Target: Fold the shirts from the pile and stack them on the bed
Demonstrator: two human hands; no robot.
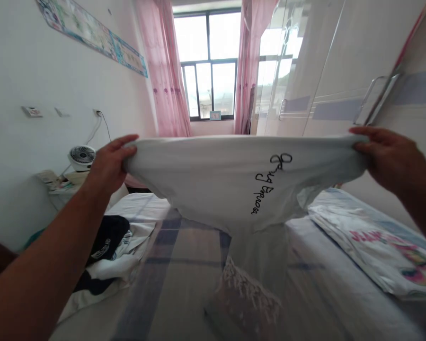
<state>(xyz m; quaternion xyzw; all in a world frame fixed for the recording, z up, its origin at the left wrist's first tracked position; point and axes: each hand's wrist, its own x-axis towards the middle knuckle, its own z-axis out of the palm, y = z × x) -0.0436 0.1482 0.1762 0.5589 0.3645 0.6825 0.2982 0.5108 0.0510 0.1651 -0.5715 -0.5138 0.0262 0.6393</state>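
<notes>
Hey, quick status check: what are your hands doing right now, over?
Left hand and right hand both shut on white T-shirt, stretched between them above the bed. Folded printed shirt lies right, dark clothes pile left. Nothing blocking.

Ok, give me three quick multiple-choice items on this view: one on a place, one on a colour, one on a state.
1. Where does the small fan stand?
A. on the bedside stand at left
B. on the windowsill
C. on the bed

2. What colour are the curtains?
A. blue
B. pink
C. green

3. How is the white T-shirt held?
A. folded flat on the bed
C. hung on the wardrobe handle
B. stretched between both hands

Answers: 1 A, the fan sits by the left wall. 2 B, the curtains are pink. 3 B, the left hand and right hand grip opposite ends of the white T-shirt above the bed.
</notes>
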